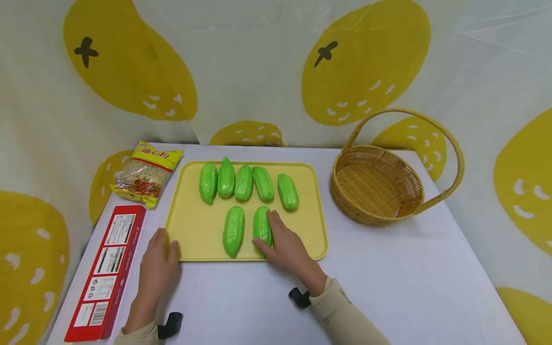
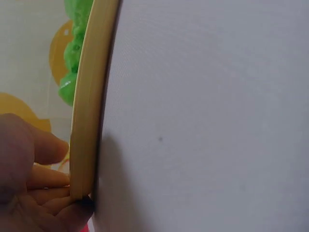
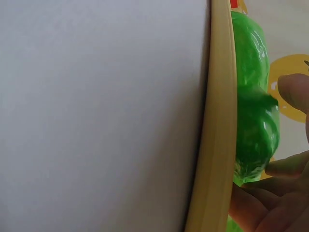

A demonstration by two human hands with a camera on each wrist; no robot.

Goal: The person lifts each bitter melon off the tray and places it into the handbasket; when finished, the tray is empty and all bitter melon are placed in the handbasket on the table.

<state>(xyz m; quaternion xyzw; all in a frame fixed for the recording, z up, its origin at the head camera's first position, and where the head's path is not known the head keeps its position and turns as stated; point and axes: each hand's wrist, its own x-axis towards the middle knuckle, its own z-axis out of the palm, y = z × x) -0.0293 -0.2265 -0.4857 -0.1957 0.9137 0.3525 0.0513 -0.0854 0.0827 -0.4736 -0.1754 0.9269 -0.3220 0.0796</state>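
On a yellow tray (image 1: 202, 230) lie several glossy green ridged toy gourds, most in a row at the back and two in front. My right hand (image 1: 286, 244) is over the front right gourd (image 1: 261, 225), fingers along its right side and thumb across its near end. In the right wrist view, the thumb (image 3: 295, 92) stands apart from the gourd (image 3: 256, 135), while the fingers are close by its side. The other front gourd (image 1: 234, 231) lies to the left. My left hand (image 1: 157, 263) rests at the tray's front left corner, fingers extended along its rim (image 2: 87, 145).
A wicker basket (image 1: 338, 191) with a tall handle stands right of the tray. To the left are a yellow food packet (image 1: 148, 172) and a long red box (image 1: 108, 273). A patterned cloth (image 1: 250, 72) hangs behind the white table (image 1: 388, 278).
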